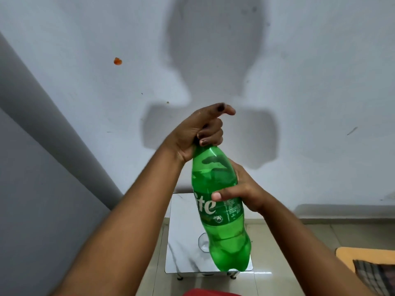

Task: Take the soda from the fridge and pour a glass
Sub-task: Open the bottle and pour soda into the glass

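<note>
The green soda bottle [221, 201] is held up in the air in front of a pale wall [85, 39], roughly upright with its top leaning slightly left. Both hands are on it. The left hand [198, 131] is closed over the top of the bottle, fingers curled tight around the neck so that the cap is hidden inside the grip; whether the cap is on or off cannot be told. The right hand [243, 193] holds the middle of the bottle from the right side, its grip wrapped around the body with the thumb pressed across the front just above the white lettering of the label.

Below and behind the bottle stands a small white marble-patterned bench [181, 242] on a tiled floor [299, 242]. 1 clear drinking glass [203, 242] stands on the bench, its right part hidden behind the bottle's lower body. The bottle's base hangs above the bench, not touching it.

The shadow of the hands and the bottle falls on the wall behind. A small orange mark [117, 61] sits on the wall at upper left. An orange-edged checked cloth [372, 272] lies at the lower right edge.
</note>
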